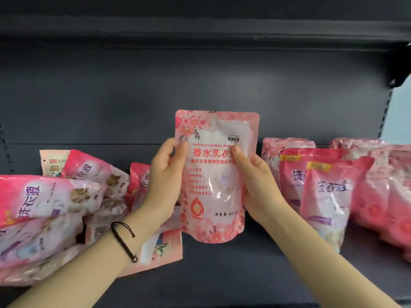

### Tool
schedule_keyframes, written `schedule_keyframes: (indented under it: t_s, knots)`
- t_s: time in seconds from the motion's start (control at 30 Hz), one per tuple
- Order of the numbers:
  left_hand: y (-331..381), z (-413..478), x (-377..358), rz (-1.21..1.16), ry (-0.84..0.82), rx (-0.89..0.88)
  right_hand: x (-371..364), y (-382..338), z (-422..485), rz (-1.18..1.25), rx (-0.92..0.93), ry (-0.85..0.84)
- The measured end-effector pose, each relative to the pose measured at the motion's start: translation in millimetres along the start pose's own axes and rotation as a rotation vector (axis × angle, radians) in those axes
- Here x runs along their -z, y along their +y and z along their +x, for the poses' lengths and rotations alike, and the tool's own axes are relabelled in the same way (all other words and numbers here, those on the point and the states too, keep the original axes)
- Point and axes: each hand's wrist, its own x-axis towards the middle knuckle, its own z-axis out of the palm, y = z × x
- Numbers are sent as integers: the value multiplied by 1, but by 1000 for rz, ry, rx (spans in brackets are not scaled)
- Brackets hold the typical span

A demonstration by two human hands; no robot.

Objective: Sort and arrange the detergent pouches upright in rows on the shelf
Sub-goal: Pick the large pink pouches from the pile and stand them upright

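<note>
Detergent pouches crowd both ends of a dark grey shelf (222,276), and one pale pink pouch (213,181) is held upright at the middle, grasped from both sides. The shelf's back panel (200,85) rises behind the fingers, and an upper shelf (200,30) of the same grey runs across above them.

Left of the fingers lies the heap (49,210), the biggest mass of pouches. These pink and white ones lie on their sides, overlapping and stacked at odd angles. A floral pouch (162,247) lies flat just under the left wrist.

Right of the fingers stands the upright group (333,196), deeper pink pouches on their bases in rows. The front ones overlap those behind, and paler ones stand at the back near the panel.

The pale pink pouch between these two masses faces the camera with its print. Whether its bottom edge touches the shelf board cannot be told.

The left hand (165,174) grips its left edge, with the thumb (181,150) on the front and the other fingers hidden behind. The right hand (255,181) grips the right edge the same way, its thumb laid over the end of the red lettering.

A thin black cord bracelet (123,238) circles the left wrist.
</note>
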Motion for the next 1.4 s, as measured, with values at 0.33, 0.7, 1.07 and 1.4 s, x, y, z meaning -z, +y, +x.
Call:
schedule_keyframes:
  t_s: [0.33, 0.7, 1.07, 1.4]
  knots:
    - [8, -83, -153, -101, -9, -6, 130, -64, -86, -62, 23, 60]
    - [-16, -102, -230, 30, 212, 72, 189, -56, -93, -185, 78, 141]
    - [-43, -175, -204, 297, -233, 107, 218, -2, -149, -766, 423, 78]
    - [-60, -157, -229, 432, -291, 135, 226, -15, -128, -663, 167, -121]
